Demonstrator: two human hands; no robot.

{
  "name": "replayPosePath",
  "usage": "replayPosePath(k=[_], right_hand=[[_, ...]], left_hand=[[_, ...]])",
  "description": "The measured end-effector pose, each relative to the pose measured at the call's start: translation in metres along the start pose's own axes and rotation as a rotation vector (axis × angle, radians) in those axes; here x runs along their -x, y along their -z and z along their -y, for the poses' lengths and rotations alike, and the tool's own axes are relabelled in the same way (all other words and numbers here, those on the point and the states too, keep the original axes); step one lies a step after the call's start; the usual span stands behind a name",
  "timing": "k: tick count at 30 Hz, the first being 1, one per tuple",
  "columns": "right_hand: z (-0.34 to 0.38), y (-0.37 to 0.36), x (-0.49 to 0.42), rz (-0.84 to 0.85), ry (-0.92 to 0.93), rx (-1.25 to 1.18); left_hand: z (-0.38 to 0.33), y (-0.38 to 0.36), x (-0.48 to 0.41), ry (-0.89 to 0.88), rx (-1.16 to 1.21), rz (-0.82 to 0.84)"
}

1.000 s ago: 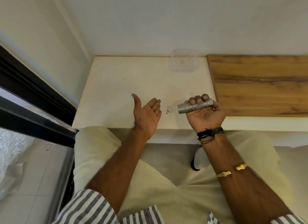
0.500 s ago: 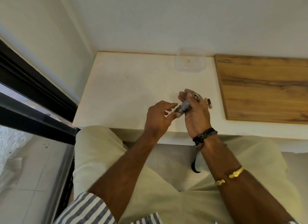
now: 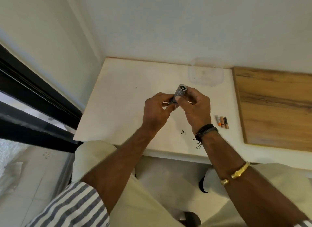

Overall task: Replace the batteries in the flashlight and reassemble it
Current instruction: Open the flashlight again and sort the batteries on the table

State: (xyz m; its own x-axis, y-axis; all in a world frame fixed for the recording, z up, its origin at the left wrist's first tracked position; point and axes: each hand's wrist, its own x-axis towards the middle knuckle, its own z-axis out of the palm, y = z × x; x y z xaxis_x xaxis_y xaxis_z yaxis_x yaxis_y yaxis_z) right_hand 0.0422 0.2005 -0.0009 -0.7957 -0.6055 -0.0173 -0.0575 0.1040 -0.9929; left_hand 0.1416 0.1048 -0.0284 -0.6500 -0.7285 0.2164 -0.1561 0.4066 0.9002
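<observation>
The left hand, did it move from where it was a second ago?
Yes. The left hand, open and empty above the white table a second ago, has gone right to grip the flashlight, meeting the right hand.

- The flashlight (image 3: 179,94) is held above the table (image 3: 128,98), between the left hand (image 3: 157,111) and the right hand (image 3: 196,109).
- The batteries (image 3: 222,121) lie side by side on the table, right of the right hand.
- A container (image 3: 206,73) sits behind the hands, against the wall (image 3: 168,23).
- A board (image 3: 273,106) lies right of the batteries.

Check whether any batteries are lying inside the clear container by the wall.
No: the clear container looks empty, and the batteries lie on the white table.
</observation>
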Motion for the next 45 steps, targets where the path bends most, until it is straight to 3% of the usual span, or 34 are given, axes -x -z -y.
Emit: replayPosePath(k=[8, 18, 45], right_hand=[[0.012, -0.027, -0.083, -0.065, 0.138, 0.18], [-0.006, -0.057, -0.164, -0.009, 0.188, 0.256], [-0.026, -0.073, -0.209, -0.104, 0.178, 0.265]], left_hand=[[0.009, 0.004, -0.09, 0.059, 0.026, 0.01], [0.049, -0.001, -0.164, 0.076, -0.071, 0.004], [0.066, -0.016, -0.207, 0.082, -0.101, -0.059]])
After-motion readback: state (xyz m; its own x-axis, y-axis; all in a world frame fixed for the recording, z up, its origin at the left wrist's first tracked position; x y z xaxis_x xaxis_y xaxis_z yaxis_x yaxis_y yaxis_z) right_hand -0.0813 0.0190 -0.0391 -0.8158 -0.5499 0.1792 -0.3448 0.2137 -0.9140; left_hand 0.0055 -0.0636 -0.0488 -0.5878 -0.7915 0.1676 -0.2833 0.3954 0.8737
